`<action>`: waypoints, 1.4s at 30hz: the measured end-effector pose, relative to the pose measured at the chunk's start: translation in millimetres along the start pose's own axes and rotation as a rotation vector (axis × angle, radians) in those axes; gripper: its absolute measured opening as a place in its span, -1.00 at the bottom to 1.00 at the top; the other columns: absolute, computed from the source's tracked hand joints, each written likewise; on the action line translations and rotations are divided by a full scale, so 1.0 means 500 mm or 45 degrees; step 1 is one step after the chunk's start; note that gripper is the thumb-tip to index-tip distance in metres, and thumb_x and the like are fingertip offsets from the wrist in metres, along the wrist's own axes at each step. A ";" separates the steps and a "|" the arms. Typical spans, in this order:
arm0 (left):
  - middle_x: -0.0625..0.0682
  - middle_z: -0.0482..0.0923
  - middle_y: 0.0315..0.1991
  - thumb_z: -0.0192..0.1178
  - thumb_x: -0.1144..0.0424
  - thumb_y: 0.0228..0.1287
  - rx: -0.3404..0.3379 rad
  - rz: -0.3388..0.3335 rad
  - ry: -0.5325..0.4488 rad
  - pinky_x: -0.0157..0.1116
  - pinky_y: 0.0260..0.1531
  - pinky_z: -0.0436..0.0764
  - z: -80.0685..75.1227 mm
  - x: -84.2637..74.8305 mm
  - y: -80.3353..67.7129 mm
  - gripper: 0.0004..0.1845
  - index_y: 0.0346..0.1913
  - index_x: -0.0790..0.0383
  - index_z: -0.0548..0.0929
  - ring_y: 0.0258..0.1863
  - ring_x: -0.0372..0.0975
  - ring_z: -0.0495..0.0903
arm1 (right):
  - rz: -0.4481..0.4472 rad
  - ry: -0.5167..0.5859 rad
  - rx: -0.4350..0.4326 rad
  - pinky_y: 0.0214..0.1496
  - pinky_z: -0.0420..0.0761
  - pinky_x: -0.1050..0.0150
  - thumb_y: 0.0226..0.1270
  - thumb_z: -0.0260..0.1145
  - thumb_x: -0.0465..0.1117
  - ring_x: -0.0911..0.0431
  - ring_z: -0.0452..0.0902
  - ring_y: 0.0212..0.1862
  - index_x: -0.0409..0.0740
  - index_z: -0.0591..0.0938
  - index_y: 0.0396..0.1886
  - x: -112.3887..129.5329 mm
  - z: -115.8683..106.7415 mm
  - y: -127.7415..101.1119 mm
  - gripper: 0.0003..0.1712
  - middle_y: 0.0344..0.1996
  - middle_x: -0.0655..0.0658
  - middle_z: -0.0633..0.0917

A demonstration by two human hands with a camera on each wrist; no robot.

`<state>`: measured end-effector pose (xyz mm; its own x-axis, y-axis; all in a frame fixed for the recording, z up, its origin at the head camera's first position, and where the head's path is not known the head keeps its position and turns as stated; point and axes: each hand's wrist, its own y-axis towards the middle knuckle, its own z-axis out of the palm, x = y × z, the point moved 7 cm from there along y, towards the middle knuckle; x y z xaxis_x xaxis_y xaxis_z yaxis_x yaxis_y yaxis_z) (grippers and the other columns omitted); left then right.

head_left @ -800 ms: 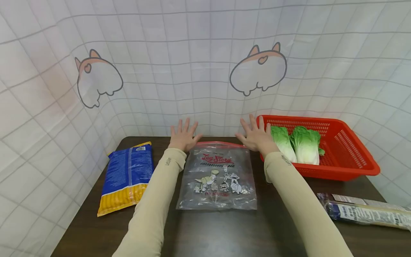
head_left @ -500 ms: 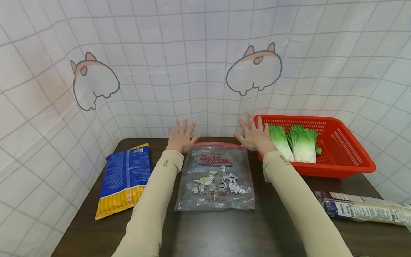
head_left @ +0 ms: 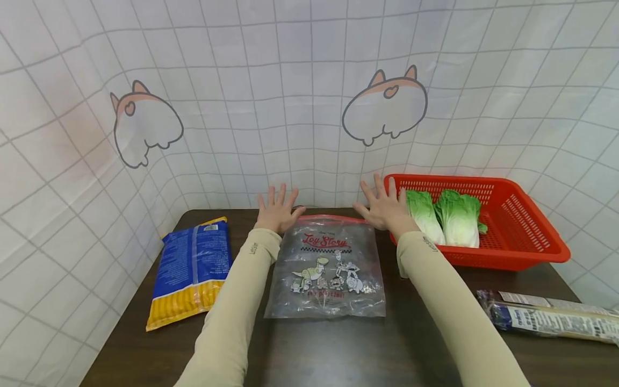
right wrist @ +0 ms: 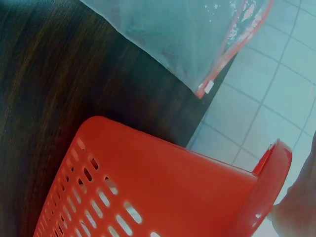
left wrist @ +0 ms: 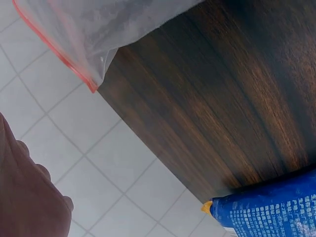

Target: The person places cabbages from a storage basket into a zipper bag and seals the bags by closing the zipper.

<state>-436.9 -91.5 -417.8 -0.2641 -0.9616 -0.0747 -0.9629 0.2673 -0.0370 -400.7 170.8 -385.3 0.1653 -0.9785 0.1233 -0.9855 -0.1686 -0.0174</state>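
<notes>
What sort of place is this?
Probably an indoor corner set up for filming: a patterned cloth hangs behind a dark table, with a plastic bag lying on it.

Red basket [right wrist: 182, 177]; slider bag [right wrist: 168, 39] nearby

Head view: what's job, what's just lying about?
Likely the job:
clear zip bag, nearest left grip
red basket, near right grip
two cabbages inside

Seemingly lying about:
blue-and-yellow packet
wrapped packages at right

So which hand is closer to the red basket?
Right. The right hand is beside the red basket, at its left end; the left hand is farther, past the plastic bag.
</notes>
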 end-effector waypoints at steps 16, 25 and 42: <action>0.27 -0.08 0.53 -0.14 -0.11 0.53 -0.026 -0.091 -0.377 0.30 0.27 0.11 0.041 0.020 -0.023 -0.35 0.56 0.04 0.09 0.47 0.21 -0.05 | -0.220 0.067 -0.263 0.43 -0.08 -0.29 0.45 0.14 0.07 -0.35 -0.13 0.48 -0.19 0.21 0.51 0.059 -0.010 -0.047 -0.23 0.49 -0.38 0.06; 0.36 0.44 0.15 0.18 0.00 0.39 -0.235 -0.087 -0.790 0.02 0.01 0.49 0.110 0.064 0.002 -0.41 0.38 0.22 0.42 0.07 0.13 0.47 | -0.452 0.298 -0.466 0.23 0.42 -0.13 0.34 0.30 -0.16 -0.23 0.42 0.21 -0.27 0.50 0.27 0.116 -0.001 -0.124 -0.46 0.19 -0.34 0.51; 0.15 0.56 -0.10 0.25 0.39 0.30 -0.317 -0.172 -1.516 -0.33 -0.29 0.52 0.077 0.040 -0.041 -0.54 0.26 0.21 0.55 -0.19 -0.16 0.53 | -0.289 0.617 -0.274 0.21 0.43 -0.14 0.40 0.23 -0.16 -0.19 0.46 0.18 -0.31 0.46 0.31 0.091 0.053 -0.120 -0.45 0.16 -0.33 0.55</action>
<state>-420.5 -113.8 -456.8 -0.0713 -0.2879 -0.9550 -0.9974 0.0249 0.0670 -333.2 133.0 -405.1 0.3874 -0.7459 0.5419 -0.9213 -0.2908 0.2583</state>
